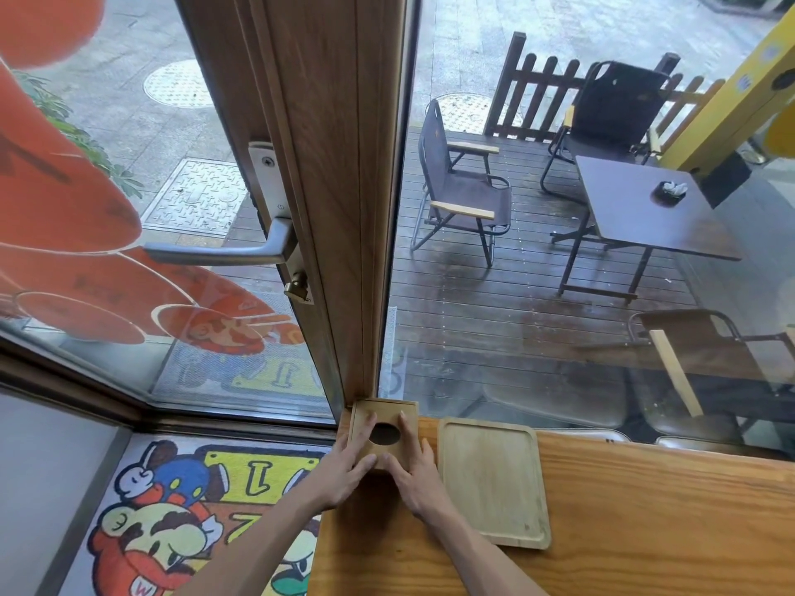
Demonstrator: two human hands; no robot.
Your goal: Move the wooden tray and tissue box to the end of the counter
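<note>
Hands covering tissue box sides, contents unseen

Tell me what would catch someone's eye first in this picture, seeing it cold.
Probably the two hands, left hand and right hand, pressed on the wooden tissue box at the counter's far left corner by the door frame. Next, the empty wooden tray lying just right of it. The bright cartoon floor mat at lower left also pulls the eye.

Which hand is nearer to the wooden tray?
Right. The right hand rests on the tissue box, on the side next to the tray; the left hand holds the box's far side.
</note>
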